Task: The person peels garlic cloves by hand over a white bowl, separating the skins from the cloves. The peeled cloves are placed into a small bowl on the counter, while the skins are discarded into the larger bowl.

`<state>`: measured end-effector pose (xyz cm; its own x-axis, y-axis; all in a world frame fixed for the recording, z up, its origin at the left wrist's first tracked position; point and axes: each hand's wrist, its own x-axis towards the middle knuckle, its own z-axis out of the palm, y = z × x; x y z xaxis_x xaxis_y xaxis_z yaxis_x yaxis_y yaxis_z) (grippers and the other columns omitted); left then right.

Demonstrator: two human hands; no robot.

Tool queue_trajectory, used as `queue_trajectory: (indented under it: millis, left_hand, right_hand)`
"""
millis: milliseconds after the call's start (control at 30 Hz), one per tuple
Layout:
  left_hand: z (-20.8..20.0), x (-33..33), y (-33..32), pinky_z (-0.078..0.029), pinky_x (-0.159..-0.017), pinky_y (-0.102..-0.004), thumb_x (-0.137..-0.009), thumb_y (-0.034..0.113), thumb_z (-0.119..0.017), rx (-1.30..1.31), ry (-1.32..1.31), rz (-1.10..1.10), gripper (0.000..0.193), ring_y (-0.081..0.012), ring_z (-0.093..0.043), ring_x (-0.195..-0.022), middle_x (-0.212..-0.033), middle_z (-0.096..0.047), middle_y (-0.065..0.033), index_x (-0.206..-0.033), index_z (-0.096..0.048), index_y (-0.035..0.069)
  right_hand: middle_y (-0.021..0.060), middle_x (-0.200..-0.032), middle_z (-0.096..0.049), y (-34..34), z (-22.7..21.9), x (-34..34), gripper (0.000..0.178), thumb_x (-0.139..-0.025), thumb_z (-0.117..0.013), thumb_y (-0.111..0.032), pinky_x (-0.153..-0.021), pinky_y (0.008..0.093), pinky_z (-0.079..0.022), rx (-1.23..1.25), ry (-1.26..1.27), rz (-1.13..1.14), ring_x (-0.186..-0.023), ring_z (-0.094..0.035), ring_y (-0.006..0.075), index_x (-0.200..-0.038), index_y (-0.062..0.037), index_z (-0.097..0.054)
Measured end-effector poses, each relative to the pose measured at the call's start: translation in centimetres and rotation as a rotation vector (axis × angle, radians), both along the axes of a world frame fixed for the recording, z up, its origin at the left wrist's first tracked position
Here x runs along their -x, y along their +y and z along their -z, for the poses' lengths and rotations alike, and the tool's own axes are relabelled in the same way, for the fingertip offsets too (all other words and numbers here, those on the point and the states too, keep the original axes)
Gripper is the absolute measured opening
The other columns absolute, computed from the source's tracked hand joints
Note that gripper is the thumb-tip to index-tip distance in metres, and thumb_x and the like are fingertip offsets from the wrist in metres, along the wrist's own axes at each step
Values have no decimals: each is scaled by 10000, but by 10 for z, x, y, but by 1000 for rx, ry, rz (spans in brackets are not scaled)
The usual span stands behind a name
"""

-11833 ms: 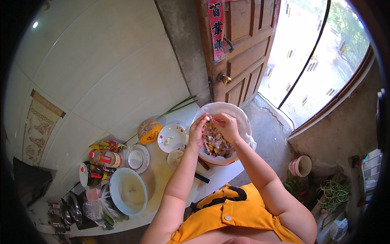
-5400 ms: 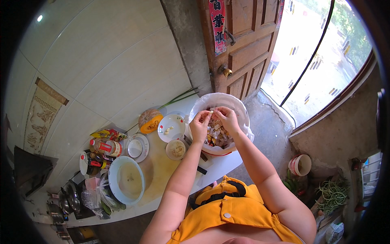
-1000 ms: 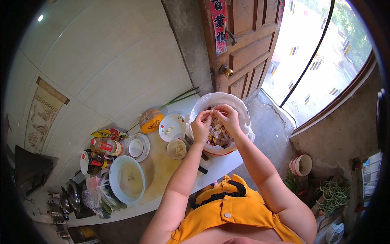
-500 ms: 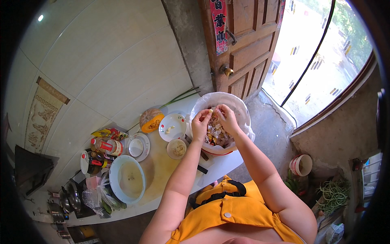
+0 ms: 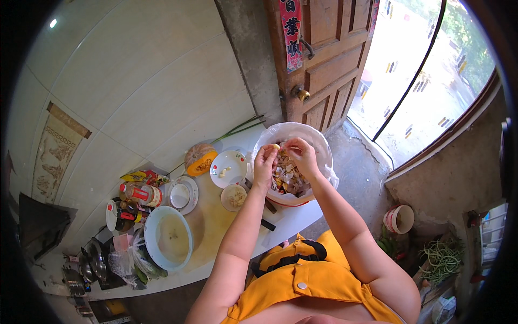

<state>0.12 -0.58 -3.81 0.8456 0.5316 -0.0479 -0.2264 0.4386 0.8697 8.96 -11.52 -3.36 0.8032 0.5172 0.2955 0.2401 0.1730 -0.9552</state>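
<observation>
Standing before a brown panelled wooden door (image 5: pixel 330 67), swung open, and alongside a white countertop (image 5: pixel 295 222). Reaching with both bare forearms over a bin (image 5: pixel 322 153) lined with pale plastic, at the counter's right end, with a loose heap of papery peelings (image 5: pixel 292 182) inside. Farther left on the counter, past a pale blue basin (image 5: pixel 151 251) of cloudy water and near a cut pumpkin (image 5: pixel 202 162) with its orange face turned out. Nearer the bin, close to a plate (image 5: pixel 236 171) with several pale cloves on it, and to a small bowl (image 5: pixel 223 195) just below. Held above the bin's mouth, with left hand (image 5: pixel 266 163) and right hand (image 5: pixel 301 156) near each other. Pinching a garlic clove (image 5: pixel 276 146) between left thumb and fingers, at the tips, on the bin's left side. Too small to tell which way its tip points or how its long axis runs. Drawn narrow at the right fingertips, just beside the clove; cannot tell whether gripping anything there.
</observation>
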Motion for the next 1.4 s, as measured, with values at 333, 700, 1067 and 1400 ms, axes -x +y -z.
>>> queue_trajectory:
  millis: [333, 700, 1067, 1400]
  left_hand:
    - [-12, 0, -2, -286, -434, -142, -883, 132, -612, -34, 50, -91, 186, 13, -398, -525, -884, -661, 31, -1062, -612, 82]
    - [-15, 6, 5, -279, -431, -137, -833, 138, -680, -8, 3, -49, 190, 2, -397, -560, -892, -652, 6, -1004, -615, 87]
    - [-16, 10, 5, -293, -460, -135, -838, 209, -686, -14, 65, -39, 203, 2, -412, -577, -850, -646, 35, -986, -626, 84]
    - [-13, 9, 7, -291, -421, -129, -863, 204, -654, 9, 68, -50, 178, 3, -429, -551, -858, -649, -2, -979, -634, 72]
  right_hand:
    - [28, -830, -645, -2, -4, -4, 121, -816, -644, -80, -700, 223, -479, -24, 174, -11, -803, -580, 85, -904, 1, -659]
    - [116, -861, -604, -20, -3, -9, 185, -608, -664, -48, -708, 341, -480, 665, -703, 31, -747, -597, 261, -785, -53, -611]
    - [124, -829, -666, -18, -4, -6, 294, -697, -662, -105, -747, 342, -513, 609, -689, 68, -732, -638, 265, -989, -94, -694]
    - [71, -825, -661, -14, -31, 0, 157, -813, -642, -176, -839, 370, -454, 651, -407, 41, -788, -612, 236, -777, -28, -678]
